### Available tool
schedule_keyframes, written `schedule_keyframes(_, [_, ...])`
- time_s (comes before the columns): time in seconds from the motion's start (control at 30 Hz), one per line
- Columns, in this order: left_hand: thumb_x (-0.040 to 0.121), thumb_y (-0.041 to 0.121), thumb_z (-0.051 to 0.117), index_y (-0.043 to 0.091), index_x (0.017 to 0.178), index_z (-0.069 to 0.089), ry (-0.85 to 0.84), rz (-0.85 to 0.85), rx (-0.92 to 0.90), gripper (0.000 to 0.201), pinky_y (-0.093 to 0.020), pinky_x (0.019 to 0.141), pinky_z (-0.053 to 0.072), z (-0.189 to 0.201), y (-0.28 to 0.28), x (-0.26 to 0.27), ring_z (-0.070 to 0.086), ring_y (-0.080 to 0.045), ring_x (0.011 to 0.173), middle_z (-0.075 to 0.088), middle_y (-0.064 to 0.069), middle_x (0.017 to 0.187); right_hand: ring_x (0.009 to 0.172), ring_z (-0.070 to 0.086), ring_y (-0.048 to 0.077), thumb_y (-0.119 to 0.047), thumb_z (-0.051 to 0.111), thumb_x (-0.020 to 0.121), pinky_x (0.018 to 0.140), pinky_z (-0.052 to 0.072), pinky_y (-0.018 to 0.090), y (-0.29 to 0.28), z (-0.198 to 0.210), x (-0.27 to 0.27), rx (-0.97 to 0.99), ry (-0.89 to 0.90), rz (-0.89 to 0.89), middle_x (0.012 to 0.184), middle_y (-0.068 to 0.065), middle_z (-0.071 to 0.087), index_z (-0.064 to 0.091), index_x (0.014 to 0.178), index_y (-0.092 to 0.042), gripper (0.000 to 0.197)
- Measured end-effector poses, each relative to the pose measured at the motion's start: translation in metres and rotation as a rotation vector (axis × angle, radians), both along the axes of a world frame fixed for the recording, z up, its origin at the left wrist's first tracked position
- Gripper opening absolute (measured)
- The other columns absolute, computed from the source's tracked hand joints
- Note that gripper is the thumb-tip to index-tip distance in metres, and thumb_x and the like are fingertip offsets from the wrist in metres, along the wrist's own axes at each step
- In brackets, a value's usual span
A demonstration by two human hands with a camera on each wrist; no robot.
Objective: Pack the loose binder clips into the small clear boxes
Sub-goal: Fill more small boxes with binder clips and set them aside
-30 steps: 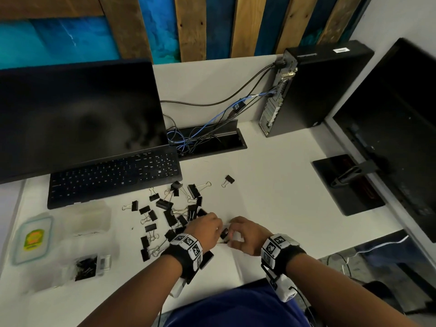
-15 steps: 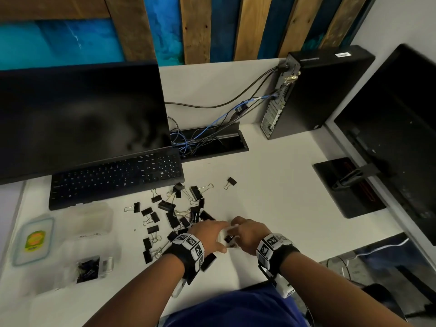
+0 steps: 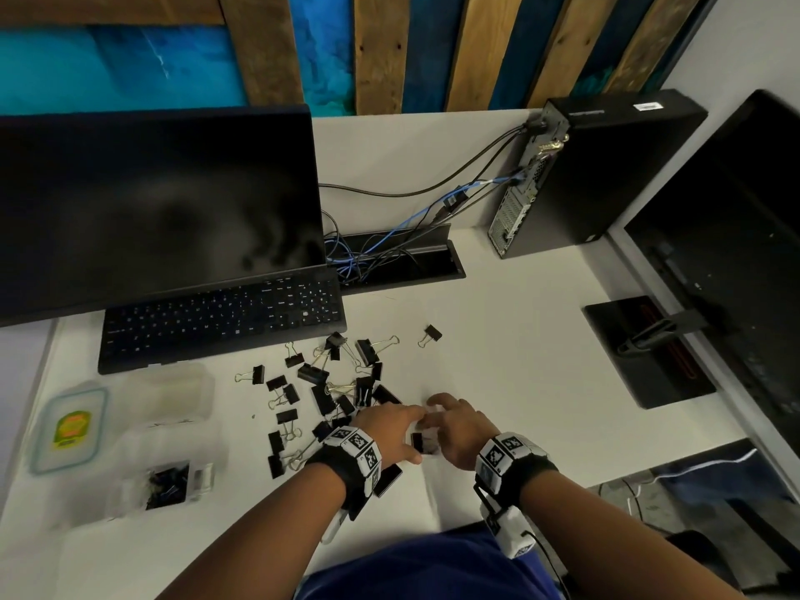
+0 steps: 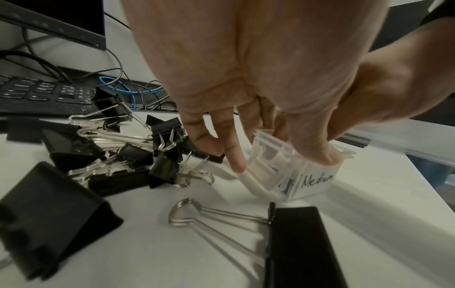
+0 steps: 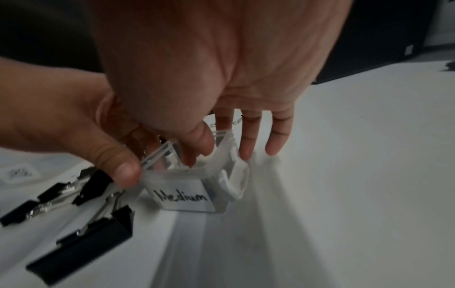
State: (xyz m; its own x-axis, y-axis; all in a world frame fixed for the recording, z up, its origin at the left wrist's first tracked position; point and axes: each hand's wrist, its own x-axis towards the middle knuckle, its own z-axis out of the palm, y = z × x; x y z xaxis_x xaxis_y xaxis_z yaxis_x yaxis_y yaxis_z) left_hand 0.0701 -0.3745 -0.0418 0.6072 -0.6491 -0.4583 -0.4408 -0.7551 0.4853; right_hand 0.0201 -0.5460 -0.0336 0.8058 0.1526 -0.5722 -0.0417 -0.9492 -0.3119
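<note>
A small clear box (image 3: pixel 426 443) labelled "Medium" (image 4: pixel 317 180) stands on the white desk between both hands. My left hand (image 4: pixel 278 161) pinches it, with the thumb on the near rim (image 5: pixel 123 171) and a finger against the hinged lid (image 4: pixel 236 163). My right hand (image 5: pixel 219 154) grips the far side, its thumb dipping inside the box and its fingers behind the lid. A black clip (image 3: pixel 417 441) shows inside the box. Several loose black binder clips (image 3: pixel 342 383) lie scattered just left of and behind the hands.
Another small clear box with clips in it (image 3: pixel 166 487) sits at the left front, beside a larger clear tub (image 3: pixel 173 391) and its lid (image 3: pixel 69 430). A keyboard (image 3: pixel 220 318) and monitor (image 3: pixel 151 210) stand behind, a cable slot (image 3: pixel 398 262) mid-desk, and a PC tower (image 3: pixel 606 166) and monitor stand (image 3: pixel 645 348) to the right.
A black clip held between the fingertips a second ago now shows inside the box. Both hands stay together at the box and have shifted slightly toward me.
</note>
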Motion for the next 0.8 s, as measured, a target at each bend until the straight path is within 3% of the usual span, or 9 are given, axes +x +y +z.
schedule_keyframes(0.13, [0.077, 0.047, 0.074, 0.034, 0.14, 0.042, 0.015, 0.002, 0.024, 0.072, -0.037, 0.095, 0.047, -0.001, 0.0, 0.001, 0.058, -0.022, 0.116, 0.06, 0.002, 0.13, 0.125, 0.041, 0.022, -0.029, 0.061, 0.084, 0.099, 0.042, 0.038, -0.002, 0.006, 0.001, 0.016, -0.019, 0.038, 0.149, -0.01, 0.032, 0.067, 0.109, -0.04, 0.028])
schedule_keyframes(0.27, [0.078, 0.048, 0.073, 0.034, 0.143, 0.037, 0.016, 0.0, 0.043, 0.075, -0.041, 0.1, 0.045, 0.0, 0.0, 0.0, 0.054, -0.023, 0.122, 0.055, 0.002, 0.138, 0.121, 0.041, 0.02, -0.038, 0.06, 0.09, 0.093, 0.041, 0.036, -0.008, 0.006, 0.005, -0.035, -0.026, 0.093, 0.145, -0.01, 0.039, 0.073, 0.104, -0.034, 0.019])
schedule_keyframes(0.43, [0.079, 0.049, 0.071, 0.034, 0.143, 0.037, 0.012, -0.009, 0.05, 0.074, -0.041, 0.099, 0.046, 0.002, 0.0, 0.0, 0.055, -0.023, 0.121, 0.055, 0.003, 0.137, 0.121, 0.044, 0.023, -0.032, 0.053, 0.095, 0.092, 0.047, 0.039, -0.011, 0.003, 0.005, -0.125, -0.1, 0.13, 0.147, -0.006, 0.038, 0.073, 0.105, -0.025, 0.024])
schedule_keyframes(0.67, [0.08, 0.048, 0.071, 0.034, 0.142, 0.038, 0.016, -0.009, 0.054, 0.072, -0.04, 0.097, 0.047, 0.004, 0.0, 0.0, 0.056, -0.023, 0.119, 0.057, 0.003, 0.135, 0.117, 0.048, 0.019, -0.029, 0.054, 0.091, 0.087, 0.05, 0.035, -0.012, 0.002, 0.002, -0.055, -0.119, 0.113, 0.142, -0.011, 0.044, 0.073, 0.109, -0.03, 0.026])
schedule_keyframes(0.8, [0.079, 0.048, 0.072, 0.035, 0.139, 0.04, 0.023, -0.007, 0.047, 0.069, -0.04, 0.096, 0.048, 0.006, 0.0, 0.0, 0.058, -0.023, 0.115, 0.06, 0.003, 0.13, 0.116, 0.051, 0.022, -0.024, 0.053, 0.091, 0.086, 0.052, 0.037, -0.011, 0.002, 0.003, -0.096, -0.106, 0.114, 0.139, -0.009, 0.048, 0.072, 0.11, -0.019, 0.028])
